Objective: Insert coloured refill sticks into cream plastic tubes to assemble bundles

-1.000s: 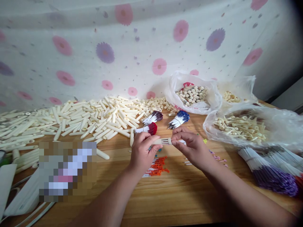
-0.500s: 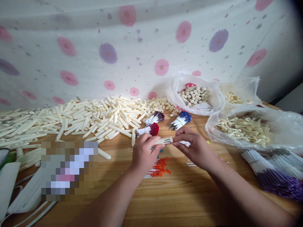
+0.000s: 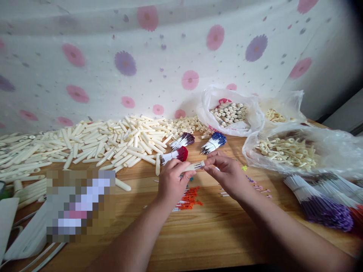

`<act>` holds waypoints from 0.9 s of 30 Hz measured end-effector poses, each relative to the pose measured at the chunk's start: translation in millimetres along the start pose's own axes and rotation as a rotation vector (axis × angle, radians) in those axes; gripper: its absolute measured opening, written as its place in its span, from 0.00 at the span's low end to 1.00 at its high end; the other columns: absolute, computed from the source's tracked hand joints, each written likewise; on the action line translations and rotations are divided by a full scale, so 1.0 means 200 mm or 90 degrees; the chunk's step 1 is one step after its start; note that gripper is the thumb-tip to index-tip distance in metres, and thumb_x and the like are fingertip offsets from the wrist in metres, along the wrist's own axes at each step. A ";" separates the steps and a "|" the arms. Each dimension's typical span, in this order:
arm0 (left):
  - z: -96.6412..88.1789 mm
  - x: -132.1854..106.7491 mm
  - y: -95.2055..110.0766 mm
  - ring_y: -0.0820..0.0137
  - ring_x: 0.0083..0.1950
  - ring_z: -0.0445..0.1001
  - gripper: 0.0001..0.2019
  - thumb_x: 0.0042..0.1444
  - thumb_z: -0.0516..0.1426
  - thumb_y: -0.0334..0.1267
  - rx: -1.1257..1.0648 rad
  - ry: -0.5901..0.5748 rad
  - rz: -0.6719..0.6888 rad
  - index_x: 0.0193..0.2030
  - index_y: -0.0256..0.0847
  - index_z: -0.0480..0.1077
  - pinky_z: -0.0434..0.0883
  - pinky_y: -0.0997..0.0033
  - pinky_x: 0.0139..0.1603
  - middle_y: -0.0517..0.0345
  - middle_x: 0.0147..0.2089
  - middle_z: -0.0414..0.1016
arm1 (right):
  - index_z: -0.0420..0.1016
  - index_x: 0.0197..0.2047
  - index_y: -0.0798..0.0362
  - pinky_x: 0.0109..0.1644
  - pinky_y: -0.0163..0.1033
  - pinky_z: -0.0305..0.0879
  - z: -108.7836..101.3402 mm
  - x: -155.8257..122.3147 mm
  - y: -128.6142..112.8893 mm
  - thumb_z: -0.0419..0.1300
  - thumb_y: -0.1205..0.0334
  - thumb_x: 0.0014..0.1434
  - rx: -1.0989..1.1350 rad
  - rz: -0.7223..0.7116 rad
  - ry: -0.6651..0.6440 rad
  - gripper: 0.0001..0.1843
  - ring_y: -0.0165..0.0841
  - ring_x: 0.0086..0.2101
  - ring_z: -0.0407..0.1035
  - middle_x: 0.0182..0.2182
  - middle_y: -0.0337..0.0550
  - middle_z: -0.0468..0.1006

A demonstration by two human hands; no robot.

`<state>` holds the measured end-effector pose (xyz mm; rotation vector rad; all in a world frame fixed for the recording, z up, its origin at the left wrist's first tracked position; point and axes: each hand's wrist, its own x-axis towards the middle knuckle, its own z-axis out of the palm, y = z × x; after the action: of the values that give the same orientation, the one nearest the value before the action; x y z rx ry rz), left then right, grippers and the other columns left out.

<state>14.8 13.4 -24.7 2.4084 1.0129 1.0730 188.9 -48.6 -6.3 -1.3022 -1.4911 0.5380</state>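
My left hand (image 3: 173, 180) is closed around a cream plastic pen barrel (image 3: 190, 167), its slotted end pointing right. A dark bluish tint shows in the slots. The fingers of my right hand (image 3: 224, 172) are pinched together at that slotted end; whatever lies between them is too small to make out. Below the hands lie pen refills with orange tops (image 3: 190, 198). Beyond my left hand is a bundle of red-topped refills (image 3: 175, 155). Small pink-topped refills (image 3: 258, 187) and a yellow-topped group (image 3: 244, 168) lie beside my right hand.
A large heap of cream barrels (image 3: 127, 139) spreads across the back left. Plastic bags of cream parts (image 3: 289, 153) and pen pieces (image 3: 231, 113) stand at the right. Purple-topped refill bundles (image 3: 323, 211) lie near the right edge. A blurred-out patch (image 3: 81, 206) covers something at left.
The view has shifted slightly, so everything sits a little further left. Both hands stay at the barrel, which is turned a little, and a bluish tint now shows in its slots.
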 end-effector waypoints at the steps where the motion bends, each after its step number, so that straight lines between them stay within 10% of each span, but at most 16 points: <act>1: 0.00 0.00 0.00 0.66 0.39 0.69 0.10 0.57 0.56 0.40 -0.013 -0.007 -0.007 0.41 0.40 0.75 0.67 0.67 0.40 0.54 0.35 0.69 | 0.73 0.29 0.54 0.44 0.40 0.62 0.01 0.00 0.00 0.58 0.61 0.57 0.011 -0.002 -0.002 0.07 0.32 0.37 0.65 0.33 0.42 0.69; 6: 0.01 0.01 -0.04 0.68 0.37 0.69 0.12 0.58 0.55 0.43 -0.136 -0.075 -0.070 0.40 0.39 0.75 0.67 0.70 0.39 0.56 0.35 0.69 | 0.75 0.32 0.53 0.45 0.40 0.63 -0.04 0.03 0.02 0.59 0.59 0.57 -0.001 -0.064 -0.017 0.07 0.33 0.39 0.67 0.35 0.44 0.72; 11: 0.04 0.00 -0.07 0.67 0.38 0.69 0.20 0.59 0.51 0.51 -0.341 -0.189 -0.184 0.46 0.39 0.72 0.66 0.70 0.40 0.54 0.37 0.73 | 0.76 0.35 0.53 0.39 0.37 0.65 -0.38 0.10 0.11 0.58 0.56 0.57 -0.110 -0.001 0.066 0.10 0.33 0.34 0.71 0.32 0.44 0.78; 14: 0.06 -0.01 -0.08 0.68 0.36 0.68 0.22 0.58 0.50 0.55 -0.419 -0.216 -0.229 0.45 0.37 0.71 0.65 0.72 0.35 0.55 0.33 0.71 | 0.78 0.33 0.53 0.37 0.35 0.64 -0.53 0.06 0.21 0.57 0.61 0.56 -0.353 0.074 -0.046 0.08 0.32 0.32 0.70 0.31 0.43 0.79; 18: 0.05 -0.01 -0.07 0.71 0.33 0.64 0.21 0.54 0.54 0.56 -0.460 -0.237 -0.219 0.40 0.38 0.70 0.62 0.74 0.32 0.60 0.30 0.66 | 0.78 0.33 0.52 0.40 0.34 0.61 -0.55 -0.02 0.33 0.56 0.68 0.53 -0.576 0.125 -0.247 0.10 0.32 0.35 0.70 0.33 0.43 0.79; 27: 0.02 0.01 -0.02 0.75 0.26 0.56 0.12 0.50 0.59 0.44 -0.440 -0.258 -0.231 0.26 0.37 0.66 0.58 0.74 0.29 0.65 0.23 0.59 | 0.76 0.31 0.52 0.32 0.34 0.56 -0.51 -0.02 0.42 0.55 0.69 0.50 -0.625 0.129 -0.304 0.09 0.32 0.31 0.68 0.32 0.43 0.77</act>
<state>16.2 18.2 -28.7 1.6989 0.7350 0.6238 316.5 -54.6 -42.2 -2.2010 -2.1582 0.2281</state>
